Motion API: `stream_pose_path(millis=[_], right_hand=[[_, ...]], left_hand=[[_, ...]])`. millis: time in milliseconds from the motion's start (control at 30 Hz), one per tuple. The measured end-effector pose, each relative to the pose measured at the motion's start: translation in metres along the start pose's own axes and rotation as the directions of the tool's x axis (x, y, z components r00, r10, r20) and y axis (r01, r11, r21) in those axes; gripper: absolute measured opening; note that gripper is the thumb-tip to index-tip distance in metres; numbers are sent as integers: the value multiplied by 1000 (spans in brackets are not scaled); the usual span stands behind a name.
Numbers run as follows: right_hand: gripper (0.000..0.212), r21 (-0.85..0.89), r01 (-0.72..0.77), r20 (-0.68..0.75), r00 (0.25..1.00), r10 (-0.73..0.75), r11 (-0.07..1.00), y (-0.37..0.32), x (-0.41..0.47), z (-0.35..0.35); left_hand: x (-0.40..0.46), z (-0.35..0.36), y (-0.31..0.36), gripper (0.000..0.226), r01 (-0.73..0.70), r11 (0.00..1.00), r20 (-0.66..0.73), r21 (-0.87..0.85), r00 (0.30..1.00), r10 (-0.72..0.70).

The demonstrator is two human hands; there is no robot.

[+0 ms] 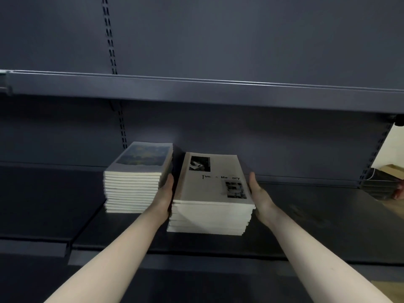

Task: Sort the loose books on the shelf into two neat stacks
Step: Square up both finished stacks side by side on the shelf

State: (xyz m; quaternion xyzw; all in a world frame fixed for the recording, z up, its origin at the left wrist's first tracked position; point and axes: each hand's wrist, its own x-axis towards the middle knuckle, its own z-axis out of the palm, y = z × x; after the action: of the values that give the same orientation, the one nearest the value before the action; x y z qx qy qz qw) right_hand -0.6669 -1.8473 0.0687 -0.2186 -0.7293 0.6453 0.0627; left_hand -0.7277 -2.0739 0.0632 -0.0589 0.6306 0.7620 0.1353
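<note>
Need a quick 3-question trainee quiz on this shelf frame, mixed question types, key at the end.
1. True or false: the left hand and the right hand press flat on opposite sides of the right stack of books.
2. Which stack is taller: A) the left stack of books, B) the right stack?
3. Fill in: the top cover of the left stack shows a blue and ____ picture.

Key
1. True. One hand is on each side, with fingers straight.
2. A. The left stack, standing against the back of the shelf, shows more books.
3. Yellow.
</note>
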Motion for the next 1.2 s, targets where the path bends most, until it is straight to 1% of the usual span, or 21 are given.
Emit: stream_pose_path(millis=[67,133,200,333,367,467,567,667,800,867,967,1033,1067,1133,1200], right_hand=[[72,112,28,12,999,-30,993,9,-8,-2],[67,170,54,34,998,-61,984,15,-16,-2],[68,187,82,30,996,-89,979,15,-24,-1],[81,141,91,-7,996,-91,986,11,-41,4],[78,114,88,-17,996,-86,990,10,-42,4],[65,69,146,-10,989,-146,987,12,-45,5],[62,79,187,-39,982,-184,979,16,-45,11],[62,124,218,-58,975,-213,968,22,-43,18],[57,145,258,-97,964,-246,955,23,-41,21],[57,178,259,-86,965,-247,949,22,-40,20],[58,205,258,-68,966,-249,944,22,-37,20],[60,251,218,-22,975,-219,943,23,-34,16],[63,291,192,4,979,-202,937,24,-33,14],[64,378,145,39,984,-173,914,27,-29,8],[65,441,82,68,990,-124,894,30,-25,7]], left_hand=[[-4,-7,-10,57,4,998,40,-55,999,-2],[-7,-10,-16,62,-10,998,62,-62,998,14],[-9,-12,-18,64,-30,998,62,-47,998,33],[-16,-9,-19,68,-104,990,39,92,994,101],[-18,-7,-19,67,-130,983,31,129,991,127],[-25,-2,-20,69,-159,961,17,228,987,159],[-32,2,-23,67,-195,949,19,247,980,197],[-35,5,-24,61,-245,933,1,262,967,254],[-36,11,-28,55,-281,917,-71,282,947,312],[-35,13,-29,55,-300,911,-95,283,936,338],[-34,14,-30,55,-337,899,-84,281,924,372],[-32,12,-30,56,-310,917,-65,250,940,336],[-30,9,-30,57,-275,941,-55,198,955,291],[-25,2,-31,62,-199,979,-46,34,979,200],[-20,-2,-32,67,-134,987,-67,-83,989,129]])
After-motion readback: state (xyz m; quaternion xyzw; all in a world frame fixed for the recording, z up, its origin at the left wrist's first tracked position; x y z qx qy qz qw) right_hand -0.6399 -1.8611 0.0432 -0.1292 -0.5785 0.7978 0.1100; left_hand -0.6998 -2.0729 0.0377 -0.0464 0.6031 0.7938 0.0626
